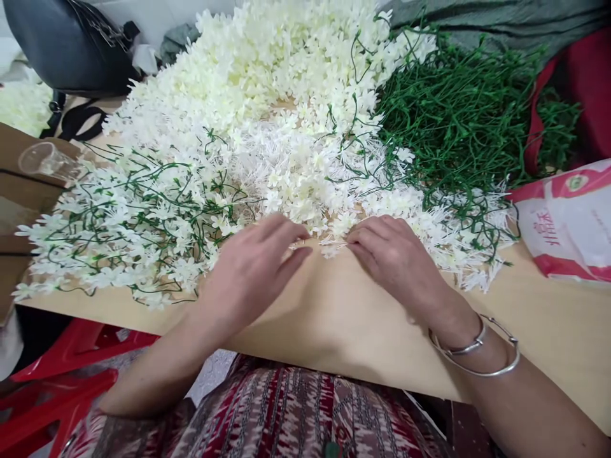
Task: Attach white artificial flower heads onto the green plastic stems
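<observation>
My left hand (251, 264) is at the near edge of a heap of white artificial flowers (296, 172), its fingers curled and a small gap showing between thumb and forefinger. My right hand (394, 261) faces it, with fingertips and thumb closed at a white flower piece (333, 247) low over the table. The exact grip is partly hidden by the fingers. Left of my left hand, white flowers on green plastic stems (143, 216) lie tangled together. Cream-white blossoms (267, 57) are piled higher at the back.
A mass of green plastic stems (458, 114) lies at the back right, beside a pink and white bag (568, 219). A clear plastic cup (45, 160) and a cardboard box (23, 203) are at the left, a black bag (71, 51) behind. Red stools (71, 375) stand below the wooden table (334, 324).
</observation>
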The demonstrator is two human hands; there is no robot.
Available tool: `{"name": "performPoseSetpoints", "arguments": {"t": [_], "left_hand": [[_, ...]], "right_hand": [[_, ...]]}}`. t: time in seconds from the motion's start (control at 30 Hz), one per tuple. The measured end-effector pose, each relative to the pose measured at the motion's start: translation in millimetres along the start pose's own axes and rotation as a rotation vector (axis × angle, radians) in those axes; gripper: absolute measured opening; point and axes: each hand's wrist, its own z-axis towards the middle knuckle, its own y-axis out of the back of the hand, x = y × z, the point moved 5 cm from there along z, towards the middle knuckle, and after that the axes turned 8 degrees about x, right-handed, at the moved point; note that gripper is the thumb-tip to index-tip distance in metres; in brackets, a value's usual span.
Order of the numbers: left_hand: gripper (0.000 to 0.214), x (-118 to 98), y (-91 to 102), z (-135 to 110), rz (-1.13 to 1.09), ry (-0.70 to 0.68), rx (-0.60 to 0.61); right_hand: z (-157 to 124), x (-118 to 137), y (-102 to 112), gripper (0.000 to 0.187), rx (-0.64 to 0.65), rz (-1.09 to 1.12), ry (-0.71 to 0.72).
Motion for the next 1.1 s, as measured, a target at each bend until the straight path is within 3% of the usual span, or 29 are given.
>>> {"name": "performPoseSetpoints", "arguments": {"t": [0.17, 0.37, 0.47, 0.63, 0.73, 0.9, 1.1], "left_hand": [[0.022, -12, -49.6, 15, 0.030, -0.067, 0.151], [0.019, -4, -66.2, 14, 0.002, -0.040, 0.135], [0.015, -3, -65.6, 13, -0.053, -0.094, 0.033], [0.009, -8, -47.5, 11, -0.262, -0.205, -0.214], [0.013, -4, -46.1, 13, -0.617, -0.070, -0.216], [0.026, 7, -67.2, 16, -1.250, 0.271, -0.079], [0.033, 10, -72.0, 19, -1.389, 0.347, -0.043]], "right_hand": [[-1, -12, 9, 0.016, -0.086, 0.056, -0.068], [-3, -14, 18, 0.017, -0.200, 0.148, -0.139], [-2, -12, 22, 0.015, -0.237, 0.273, -0.172], [-4, -11, 27, 0.013, -0.296, 0.601, -0.311], [-6, -15, 23, 0.011, -0.288, 0.766, -0.421], [-5, -17, 15, 0.010, -0.252, 0.987, -0.461], [-6, -15, 11, 0.017, -0.179, 1.081, -0.434]]}}
